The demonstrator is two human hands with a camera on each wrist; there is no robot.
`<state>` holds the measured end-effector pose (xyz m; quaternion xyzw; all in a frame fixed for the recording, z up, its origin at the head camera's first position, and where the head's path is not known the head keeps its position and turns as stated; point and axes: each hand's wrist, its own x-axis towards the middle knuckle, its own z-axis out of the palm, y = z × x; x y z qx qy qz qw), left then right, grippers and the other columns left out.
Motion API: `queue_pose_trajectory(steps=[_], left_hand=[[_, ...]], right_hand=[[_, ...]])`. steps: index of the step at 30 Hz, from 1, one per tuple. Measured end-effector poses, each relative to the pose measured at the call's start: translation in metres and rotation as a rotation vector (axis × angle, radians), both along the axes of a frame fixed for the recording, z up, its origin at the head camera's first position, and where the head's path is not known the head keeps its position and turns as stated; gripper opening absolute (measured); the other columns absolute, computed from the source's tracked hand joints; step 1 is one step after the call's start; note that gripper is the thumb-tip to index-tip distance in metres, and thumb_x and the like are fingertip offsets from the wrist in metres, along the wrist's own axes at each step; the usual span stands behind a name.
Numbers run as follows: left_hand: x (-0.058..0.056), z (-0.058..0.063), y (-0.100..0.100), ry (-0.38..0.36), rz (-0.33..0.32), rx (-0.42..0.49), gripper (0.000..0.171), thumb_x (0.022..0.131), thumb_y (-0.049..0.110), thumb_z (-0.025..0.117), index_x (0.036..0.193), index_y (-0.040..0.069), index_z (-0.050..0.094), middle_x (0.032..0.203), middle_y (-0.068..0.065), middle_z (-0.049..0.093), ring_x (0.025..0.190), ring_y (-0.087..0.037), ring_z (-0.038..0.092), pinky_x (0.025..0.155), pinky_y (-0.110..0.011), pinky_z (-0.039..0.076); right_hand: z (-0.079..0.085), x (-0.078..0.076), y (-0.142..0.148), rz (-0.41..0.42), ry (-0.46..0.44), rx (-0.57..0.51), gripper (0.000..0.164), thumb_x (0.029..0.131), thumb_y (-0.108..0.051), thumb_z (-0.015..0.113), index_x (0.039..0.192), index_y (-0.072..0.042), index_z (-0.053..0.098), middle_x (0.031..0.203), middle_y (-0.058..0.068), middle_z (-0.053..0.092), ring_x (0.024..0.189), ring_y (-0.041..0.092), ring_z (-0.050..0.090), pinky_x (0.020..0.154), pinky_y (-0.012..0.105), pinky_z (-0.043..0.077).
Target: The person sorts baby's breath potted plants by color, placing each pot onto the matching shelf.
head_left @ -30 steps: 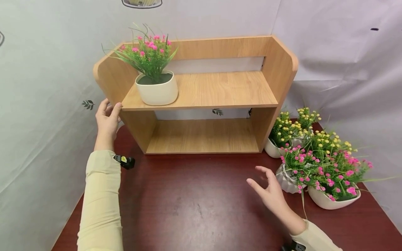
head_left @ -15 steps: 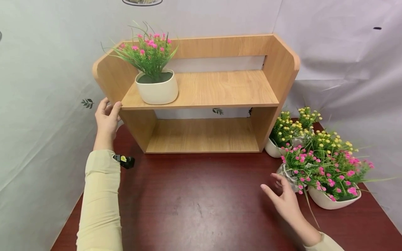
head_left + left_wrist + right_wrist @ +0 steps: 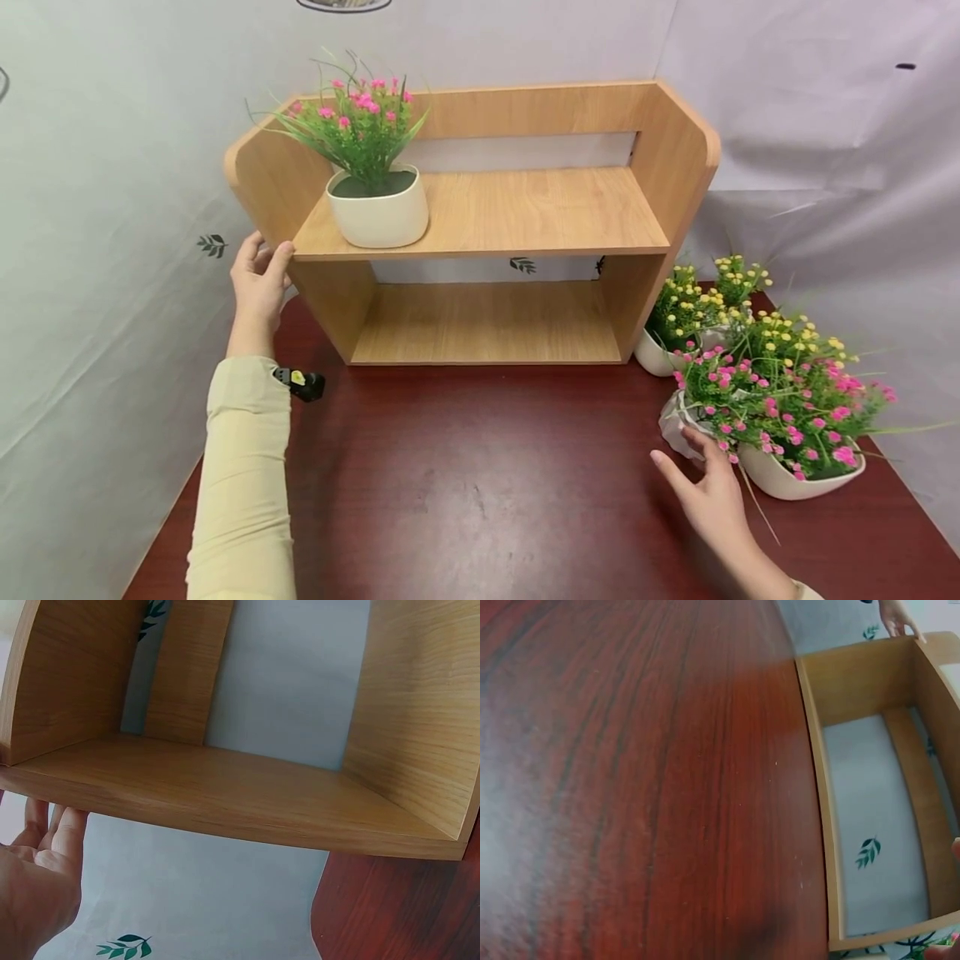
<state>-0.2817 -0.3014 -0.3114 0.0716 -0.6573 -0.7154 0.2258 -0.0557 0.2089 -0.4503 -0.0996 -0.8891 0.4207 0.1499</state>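
A two-tier wooden shelf (image 3: 540, 208) stands at the back of the table. My left hand (image 3: 257, 287) holds its left side panel, thumb at the front edge and fingers on the outer face; the left wrist view shows those fingers (image 3: 69, 840) against the wood. On the upper tier, at the left, sits a cream pot with pink flowers (image 3: 380, 215). To the right, my right hand (image 3: 712, 500) has its thumb and fingers spread beside a ridged white flowerpot (image 3: 675, 427) with pink blooms. Whether the fingertips touch that pot I cannot tell. Only fingertips show in the right wrist view.
Other potted flowers crowd the table's right side: a white pot with yellow flowers (image 3: 655, 354) against the shelf and a cream pot with pink flowers (image 3: 798, 479) nearer. The dark red table (image 3: 465, 467) spreads in front. Pale sheeting (image 3: 810, 125) hangs behind.
My right hand has moved right, and slightly toward me, to the ridged white pot with pink flowers. The left hand keeps its place on the shelf's side panel.
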Motion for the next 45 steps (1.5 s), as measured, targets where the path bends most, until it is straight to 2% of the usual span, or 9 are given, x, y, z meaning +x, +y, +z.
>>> queue_pose_trajectory(steps=[2,6,14,19,27,32,36,41,45], left_hand=[[-0.001,0.0,0.0,-0.002,-0.004,-0.001,0.038,0.089,0.016,0.066,0.125,0.025,0.06,0.123,-0.009,0.056,0.109,-0.018,0.056,0.105,-0.047,0.038],[-0.002,0.0,-0.001,-0.007,0.002,-0.009,0.038,0.089,0.016,0.066,0.125,0.025,0.059,0.124,-0.009,0.056,0.11,-0.018,0.056,0.105,-0.047,0.038],[-0.001,-0.001,0.0,-0.015,0.007,-0.022,0.038,0.089,0.017,0.066,0.126,0.026,0.059,0.125,-0.008,0.056,0.111,-0.017,0.056,0.105,-0.046,0.039],[-0.001,-0.001,0.0,-0.036,0.024,-0.045,0.039,0.089,0.019,0.067,0.126,0.028,0.059,0.125,-0.006,0.057,0.112,-0.017,0.055,0.104,-0.044,0.04],[0.0,0.0,0.001,-0.039,0.019,-0.051,0.04,0.089,0.019,0.066,0.127,0.027,0.058,0.124,-0.006,0.057,0.111,-0.017,0.055,0.105,-0.046,0.039],[0.0,0.0,0.0,-0.051,0.024,-0.055,0.04,0.089,0.02,0.066,0.128,0.028,0.057,0.129,-0.008,0.055,0.114,-0.018,0.054,0.106,-0.047,0.038],[0.001,-0.001,0.0,-0.047,0.024,-0.053,0.039,0.089,0.02,0.066,0.127,0.028,0.058,0.126,-0.007,0.056,0.114,-0.018,0.054,0.106,-0.047,0.038],[0.002,-0.001,0.0,-0.038,0.019,-0.045,0.039,0.089,0.019,0.066,0.127,0.027,0.058,0.123,-0.005,0.057,0.112,-0.018,0.054,0.105,-0.046,0.038],[0.002,-0.002,0.001,-0.026,0.015,-0.035,0.038,0.089,0.019,0.066,0.126,0.026,0.059,0.119,-0.005,0.057,0.109,-0.017,0.055,0.105,-0.046,0.039]], right_hand=[[0.0,0.002,0.0,-0.025,-0.018,0.002,0.056,0.085,-0.021,0.07,0.129,0.006,0.048,0.124,0.025,0.053,0.103,-0.001,0.048,0.084,0.017,0.036],[0.002,0.005,0.001,-0.092,-0.064,-0.001,0.057,0.085,-0.024,0.07,0.129,0.006,0.047,0.124,0.026,0.052,0.107,0.033,0.048,0.084,0.025,0.035],[-0.003,0.007,0.012,-0.191,0.004,0.027,0.05,0.082,-0.018,0.071,0.118,0.01,0.054,0.11,0.026,0.051,0.1,0.035,0.046,0.07,0.001,0.029],[-0.011,0.003,0.016,-0.231,0.099,0.003,0.045,0.079,-0.012,0.071,0.111,0.014,0.053,0.107,0.027,0.046,0.097,0.029,0.042,0.068,-0.006,0.029],[-0.016,0.0,0.018,-0.301,0.178,-0.061,0.054,0.075,-0.004,0.073,0.117,0.013,0.044,0.11,0.02,0.044,0.089,-0.015,0.03,0.068,-0.006,0.031],[-0.016,-0.004,0.022,-0.306,0.14,-0.062,0.06,0.077,-0.007,0.072,0.123,0.014,0.041,0.117,0.024,0.042,0.096,0.004,0.04,0.067,-0.006,0.03],[-0.014,-0.008,0.028,-0.279,0.097,0.014,0.051,0.077,-0.011,0.072,0.112,0.017,0.048,0.105,0.032,0.046,0.091,0.036,0.044,0.066,0.007,0.032],[-0.011,-0.013,0.033,-0.262,0.034,0.06,0.042,0.077,-0.015,0.072,0.09,0.016,0.048,0.09,0.032,0.045,0.089,0.046,0.041,0.073,0.048,0.029],[-0.011,-0.018,0.034,-0.254,0.041,0.061,0.046,0.075,-0.018,0.075,0.087,0.017,0.046,0.087,0.033,0.044,0.088,0.048,0.04,0.074,0.054,0.028]])
